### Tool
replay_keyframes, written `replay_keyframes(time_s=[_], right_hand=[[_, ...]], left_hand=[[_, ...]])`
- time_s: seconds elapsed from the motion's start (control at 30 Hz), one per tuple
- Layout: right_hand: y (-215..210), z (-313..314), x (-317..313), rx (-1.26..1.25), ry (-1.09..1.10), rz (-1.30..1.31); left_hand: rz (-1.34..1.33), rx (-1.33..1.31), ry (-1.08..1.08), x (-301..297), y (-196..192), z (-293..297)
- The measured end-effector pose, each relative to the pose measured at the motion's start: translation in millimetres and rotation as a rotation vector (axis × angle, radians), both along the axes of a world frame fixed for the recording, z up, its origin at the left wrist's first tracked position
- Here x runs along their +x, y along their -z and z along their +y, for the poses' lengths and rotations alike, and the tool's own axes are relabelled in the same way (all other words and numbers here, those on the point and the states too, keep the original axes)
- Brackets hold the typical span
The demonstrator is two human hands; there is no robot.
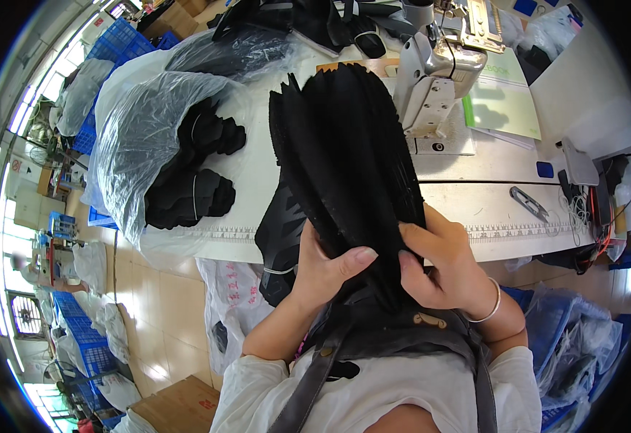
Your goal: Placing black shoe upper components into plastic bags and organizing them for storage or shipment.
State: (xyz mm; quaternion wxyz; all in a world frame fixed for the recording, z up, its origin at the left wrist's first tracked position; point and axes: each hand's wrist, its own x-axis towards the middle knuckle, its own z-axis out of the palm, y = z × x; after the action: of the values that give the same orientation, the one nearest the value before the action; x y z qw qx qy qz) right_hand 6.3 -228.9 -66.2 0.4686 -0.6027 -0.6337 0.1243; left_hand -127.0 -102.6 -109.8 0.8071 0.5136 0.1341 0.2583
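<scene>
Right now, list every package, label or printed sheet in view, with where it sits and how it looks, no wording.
Clear plastic bag: on the table, left of the hands, holding black fabric pieces.
White plastic bag: under the table edge, red print.
Green paper pad: behind the sewing machine, flat, pale green.
Cardboard box: on the floor lower left, brown.
Blue crates: top left.

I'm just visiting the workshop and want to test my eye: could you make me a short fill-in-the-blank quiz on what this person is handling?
1. Both hands, left hand and right hand, hold a fanned stack of ____ fabric pieces.
2. The silver bracelet sits on the ____ wrist.
3. The clear plastic bag of dark pieces lies to the person's ____.
4. Behind the stack stands a grey ____ machine.

Missing words: black; right; left; sewing
</scene>
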Motion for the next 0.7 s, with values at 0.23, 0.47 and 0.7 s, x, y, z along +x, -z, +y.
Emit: replay_keyframes(time_s=[0.23,0.47,0.7], right_hand=[[13,7,-8,0.112,0.227,0.071],[17,13,-10,0.202,0.273,0.003],[10,10,0,0.096,0.120,-0.099]], left_hand=[[-0.041,-0.029,-0.046,3,-6,-4],[-0.011,-0.044,-0.050,2,-5,-2],[-0.054,-0.026,-0.060,1,1,-1]])
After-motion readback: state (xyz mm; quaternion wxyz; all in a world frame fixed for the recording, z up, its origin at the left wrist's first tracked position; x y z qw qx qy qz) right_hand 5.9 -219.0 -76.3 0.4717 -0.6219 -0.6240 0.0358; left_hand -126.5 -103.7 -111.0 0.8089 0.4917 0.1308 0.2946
